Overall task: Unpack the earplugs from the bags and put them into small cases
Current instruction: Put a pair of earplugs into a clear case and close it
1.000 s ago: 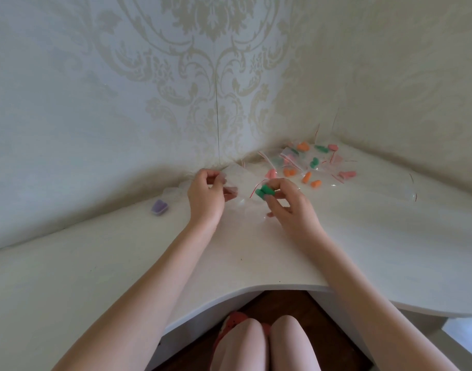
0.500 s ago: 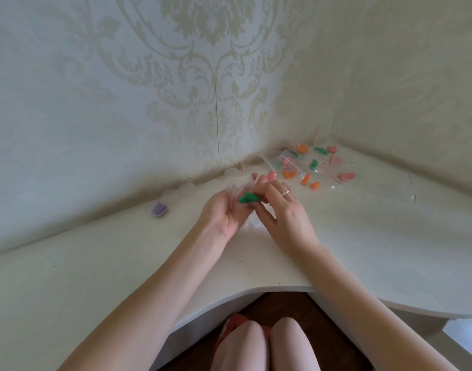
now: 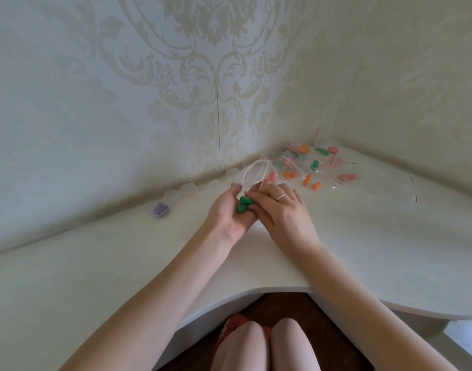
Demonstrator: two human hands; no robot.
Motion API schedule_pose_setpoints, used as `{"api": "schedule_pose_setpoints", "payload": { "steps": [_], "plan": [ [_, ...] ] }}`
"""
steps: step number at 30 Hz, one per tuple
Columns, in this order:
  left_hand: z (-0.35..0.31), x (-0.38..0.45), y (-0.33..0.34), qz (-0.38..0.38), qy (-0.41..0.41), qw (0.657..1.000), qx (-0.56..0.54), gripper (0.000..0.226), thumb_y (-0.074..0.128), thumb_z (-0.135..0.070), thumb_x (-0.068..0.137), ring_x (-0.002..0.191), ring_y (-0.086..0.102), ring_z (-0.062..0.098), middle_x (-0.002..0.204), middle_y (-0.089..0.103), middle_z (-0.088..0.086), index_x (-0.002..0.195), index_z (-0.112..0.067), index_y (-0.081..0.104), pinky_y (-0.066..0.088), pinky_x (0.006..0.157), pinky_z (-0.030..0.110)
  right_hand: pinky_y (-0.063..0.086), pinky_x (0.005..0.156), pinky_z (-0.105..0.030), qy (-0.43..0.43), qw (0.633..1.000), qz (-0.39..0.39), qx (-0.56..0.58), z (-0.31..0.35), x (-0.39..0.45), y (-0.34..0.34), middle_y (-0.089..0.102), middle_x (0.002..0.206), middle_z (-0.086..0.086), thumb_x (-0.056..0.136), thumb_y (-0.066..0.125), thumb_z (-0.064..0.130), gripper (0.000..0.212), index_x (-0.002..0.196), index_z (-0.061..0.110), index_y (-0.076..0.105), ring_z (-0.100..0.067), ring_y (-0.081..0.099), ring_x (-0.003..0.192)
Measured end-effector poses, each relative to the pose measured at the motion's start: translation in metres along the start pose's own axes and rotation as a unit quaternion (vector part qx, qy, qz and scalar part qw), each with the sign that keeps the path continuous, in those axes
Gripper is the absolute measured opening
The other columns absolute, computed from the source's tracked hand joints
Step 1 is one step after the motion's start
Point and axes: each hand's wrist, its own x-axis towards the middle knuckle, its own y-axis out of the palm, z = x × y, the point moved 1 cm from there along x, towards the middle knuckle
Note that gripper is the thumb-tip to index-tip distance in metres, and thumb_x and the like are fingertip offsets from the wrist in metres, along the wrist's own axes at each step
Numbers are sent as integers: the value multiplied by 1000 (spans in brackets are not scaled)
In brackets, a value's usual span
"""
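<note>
**Two green earplugs lie in our left palm**

Two green earplugs (image 3: 244, 204) rest in the cupped palm of our left hand (image 3: 228, 212), held just above the white corner desk (image 3: 363, 236). The fingers of that hand curl loosely upward around them. Between the left thumb and fingertips we also pinch the edge of a clear zip bag (image 3: 252, 174), which stands up and open behind the earplugs, its red-lined mouth forming a loop.

Our right hand (image 3: 285, 210) lies over the left, its fingertips (image 3: 252, 195) touching the green earplugs; whether they actually grip them we cannot tell. A ring (image 3: 281, 196) sits on one finger.

Taking the green earplugs as our landmark: behind them and to the right, in the corner of the desk, lies a heap of more small bags with orange, green and pink earplugs (image 3: 309, 167). To the left of the earplugs, near the wall, a small case holding purple earplugs (image 3: 160, 209) sits on the desk. Between that case and our hands, along the wall, stand a few clear empty-looking small cases (image 3: 188, 189). Far right of the earplugs lies another flat clear bag (image 3: 414, 194).
</note>
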Motion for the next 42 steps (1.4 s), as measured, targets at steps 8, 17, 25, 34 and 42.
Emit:
{"api": "schedule_pose_setpoints", "payload": {
  "steps": [8,17,25,34,42],
  "plan": [
    [-1,4,-2,-63,67,995,-36,19,41,-13,101,52,65,30,75,63,24,104,3,50,58,48,39,50,82,-31,88,988,-69,111,1,5,-15,55,119,0,93,49,15,34,126,24,48,-23,57,102],
    [6,3,6,-90,194,888,408,32,39,12,79,43,31,7,47,41,-5,67,-17,47,27,41,16,44,77,-32,-10,996,-85,28,-1,3,-15,69,107,-2,86,60,11,20,106,15,64,-23,62,92],
    [3,9,-3,-99,389,651,644,22,51,-32,96,38,40,13,46,48,4,87,-12,56,32,43,26,40,66,-31,240,964,-111,19,-73,1,-65,69,88,-13,87,53,-1,39,120,15,65,-30,60,72],
    [4,9,-11,-103,403,475,775,24,54,-27,93,48,41,15,47,41,-3,78,-9,58,29,50,30,15,116,-46,497,829,168,-193,-193,-43,-80,19,158,-11,98,32,15,53,150,9,21,-39,10,144],
    [0,5,-9,-116,413,461,777,10,49,-15,91,56,48,13,56,49,-2,84,-13,57,32,51,23,-8,116,-49,408,855,170,-273,-163,-29,-70,20,158,1,95,37,11,60,151,22,19,-20,4,148]
  ]
}}
